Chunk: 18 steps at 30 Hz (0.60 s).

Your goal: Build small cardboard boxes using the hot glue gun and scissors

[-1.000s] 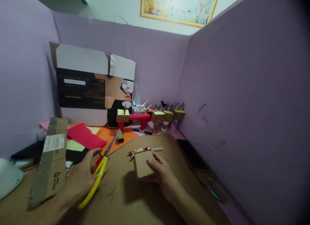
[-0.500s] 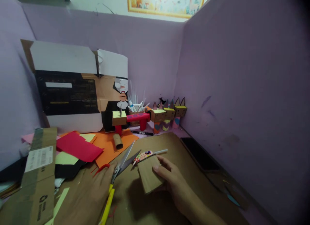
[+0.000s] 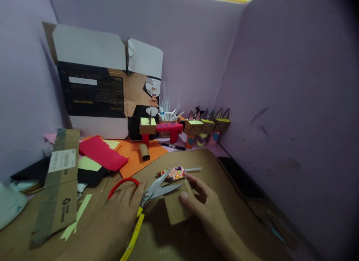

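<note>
My left hand (image 3: 117,216) grips a pair of scissors (image 3: 151,193) with a red loop and a yellow handle. Its blades are parted and point right, near the far left corner of a small brown cardboard box (image 3: 176,206). Whether they touch it, I cannot tell. The box is in my right hand (image 3: 204,205), thumb on the top face and fingers at the right side, partly hidden. Just beyond the box lies a lollipop (image 3: 175,173) in a colourful wrapper, its white stick toward the right; one blade overlaps it in view.
A cardboard sheet (image 3: 202,156) covers the work surface. Left are coloured papers (image 3: 103,152) and a taped cardboard strip (image 3: 63,178). Behind stand a cardboard tube (image 3: 144,152), a marker (image 3: 172,146), cat-eared box figures (image 3: 207,127) and an opened carton (image 3: 95,96). A dark flat device (image 3: 241,180) lies right.
The scissors have swung rightward, so their blades now reach over the box's far left corner and overlap the lollipop in view. My right hand still holds the box. The camera has tilted down.
</note>
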Each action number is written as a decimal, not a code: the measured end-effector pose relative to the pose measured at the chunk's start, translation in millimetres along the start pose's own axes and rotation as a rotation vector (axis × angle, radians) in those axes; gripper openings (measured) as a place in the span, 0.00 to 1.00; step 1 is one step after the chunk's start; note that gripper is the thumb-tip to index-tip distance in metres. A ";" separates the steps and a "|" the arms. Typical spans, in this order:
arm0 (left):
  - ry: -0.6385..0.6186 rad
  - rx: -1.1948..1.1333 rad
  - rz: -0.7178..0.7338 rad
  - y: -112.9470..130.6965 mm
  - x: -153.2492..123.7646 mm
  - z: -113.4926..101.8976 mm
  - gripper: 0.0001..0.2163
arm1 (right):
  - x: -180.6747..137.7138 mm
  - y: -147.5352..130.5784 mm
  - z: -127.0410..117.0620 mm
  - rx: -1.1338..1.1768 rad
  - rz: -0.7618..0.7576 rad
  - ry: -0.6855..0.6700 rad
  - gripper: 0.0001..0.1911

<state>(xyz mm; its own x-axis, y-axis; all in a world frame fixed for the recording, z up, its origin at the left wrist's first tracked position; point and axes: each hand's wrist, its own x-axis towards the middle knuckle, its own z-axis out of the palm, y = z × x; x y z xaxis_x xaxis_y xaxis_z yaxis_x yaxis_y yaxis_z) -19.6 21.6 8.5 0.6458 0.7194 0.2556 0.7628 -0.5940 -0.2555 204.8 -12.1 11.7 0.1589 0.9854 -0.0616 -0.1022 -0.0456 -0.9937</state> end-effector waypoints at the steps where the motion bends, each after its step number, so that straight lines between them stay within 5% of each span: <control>1: 0.021 0.023 0.020 0.3 1.0 -1.2 0.27 | -0.1 0.8 0.0 -0.034 -0.005 0.004 0.33; 7: 0.168 0.130 0.110 2.7 5.4 -6.2 0.24 | -1.1 6.8 -2.0 -0.170 -0.018 0.000 0.31; 18: 0.173 0.067 0.112 1.7 -2.1 5.7 0.25 | -1.2 10.2 -2.0 -0.157 -0.072 0.017 0.28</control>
<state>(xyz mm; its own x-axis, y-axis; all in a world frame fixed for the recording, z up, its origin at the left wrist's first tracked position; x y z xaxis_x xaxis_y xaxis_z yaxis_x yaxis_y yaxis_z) -19.8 21.2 2.2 0.7265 0.5745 0.3771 0.6861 -0.6370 -0.3513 205.5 -14.1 1.5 0.1768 0.9842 0.0100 0.0650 -0.0016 -0.9979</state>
